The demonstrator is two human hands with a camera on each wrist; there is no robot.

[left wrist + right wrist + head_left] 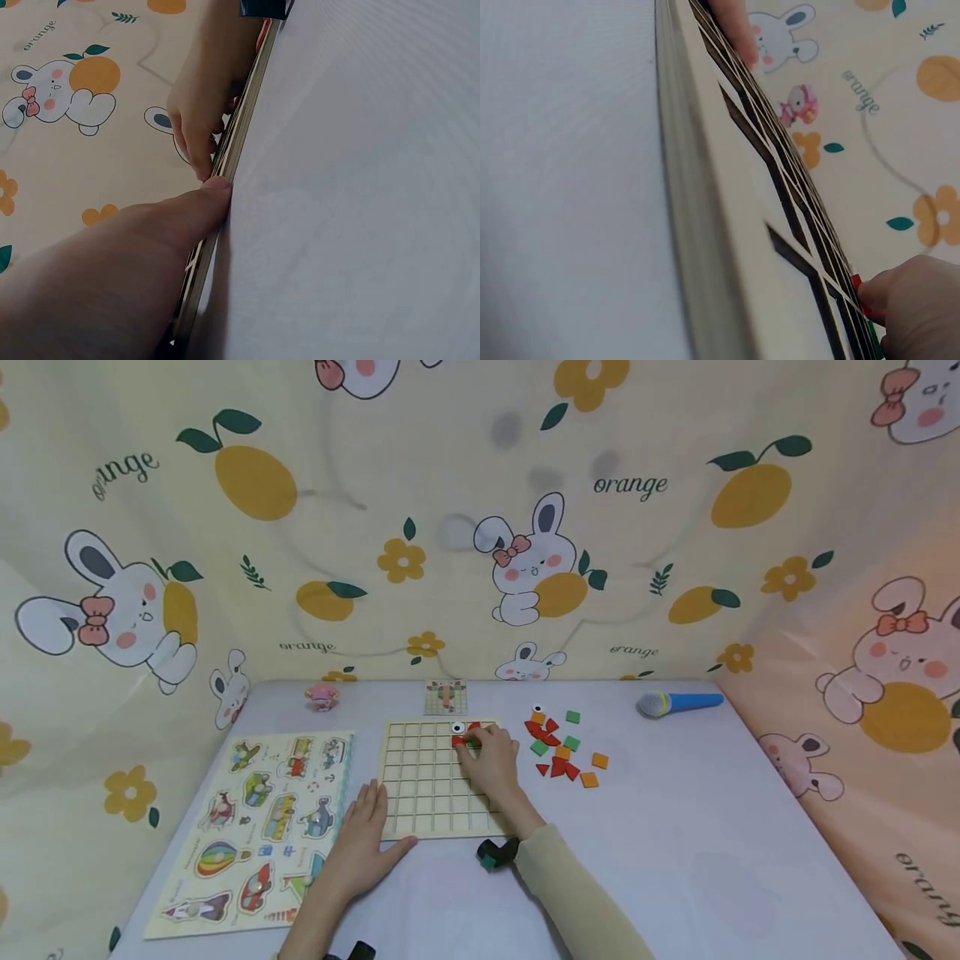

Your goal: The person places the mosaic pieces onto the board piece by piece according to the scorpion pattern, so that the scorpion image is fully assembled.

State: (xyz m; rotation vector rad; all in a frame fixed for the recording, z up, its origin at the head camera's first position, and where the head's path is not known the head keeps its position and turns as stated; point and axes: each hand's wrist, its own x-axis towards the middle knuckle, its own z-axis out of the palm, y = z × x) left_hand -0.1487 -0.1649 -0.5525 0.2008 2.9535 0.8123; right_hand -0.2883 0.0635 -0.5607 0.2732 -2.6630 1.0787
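Observation:
A wooden grid board (420, 777) lies on the table in the head view. My left hand (363, 835) rests against its left side, fingers straight, thumb spread to the near edge; in the left wrist view the thumb (202, 210) touches that edge. Over the board's far right part, my right hand (491, 764) pinches a small green tile (472, 742), mostly hidden by the fingers. Beside it lie a red tile (458, 741), a white eye tile (458, 727) and another red piece (474, 726). In the right wrist view, red (856, 282) shows by the fingertips.
Loose red, orange and green tiles (590, 780) lie right of the board. A patterned card (446, 697) is behind it. A picture puzzle board (285, 860) lies left, a pink toy (322, 697) back left, a blue toy microphone (682, 703) back right.

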